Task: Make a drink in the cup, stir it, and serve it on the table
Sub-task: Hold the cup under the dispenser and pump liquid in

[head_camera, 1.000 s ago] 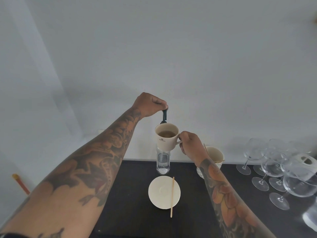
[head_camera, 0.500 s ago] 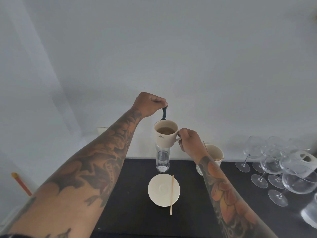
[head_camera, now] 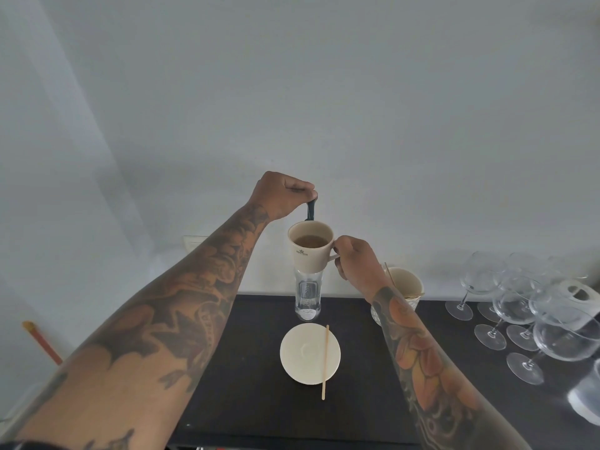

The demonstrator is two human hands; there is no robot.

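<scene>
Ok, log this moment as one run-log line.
left hand: shut on dark utensil | right hand: holds cup handle, raised | saucer: bare, wooden stirrer across it

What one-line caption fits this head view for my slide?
Right hand holds a filled cup aloft; left hand pinches a dark handle behind it.

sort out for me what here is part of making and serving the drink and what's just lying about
In use:
- cup, holding brown drink, held by right hand
- dark utensil, pinched by left hand
- saucer
- wooden stirrer lying across it

Lying about:
- wine glasses
- glass bottle
- paper cup
</scene>
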